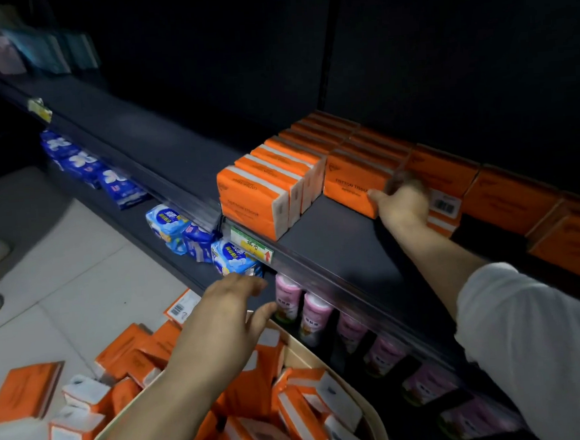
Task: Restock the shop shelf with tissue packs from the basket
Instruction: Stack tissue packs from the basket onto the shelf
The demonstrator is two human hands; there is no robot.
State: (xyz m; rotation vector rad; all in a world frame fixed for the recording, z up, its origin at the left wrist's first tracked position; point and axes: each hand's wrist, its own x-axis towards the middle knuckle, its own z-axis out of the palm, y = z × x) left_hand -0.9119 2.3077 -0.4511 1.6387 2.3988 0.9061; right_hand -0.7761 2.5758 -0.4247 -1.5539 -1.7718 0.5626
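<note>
Right hand (404, 201) fingers curl round tissue pack (348, 186) on shelf (335, 247); left hand (226, 313) fingers spread, empty, above basket (378, 423). Risk: crooked push topples neighbouring row (269, 183) off edge.

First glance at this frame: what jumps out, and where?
The bright orange tissue packs lined up on the dark shelf stand out first, with the right hand gripping the front pack mid-shelf. Below, the left hand hovers open over the basket, which is heaped with more orange packs. Loose packs lie scattered on the floor at lower left.
</note>
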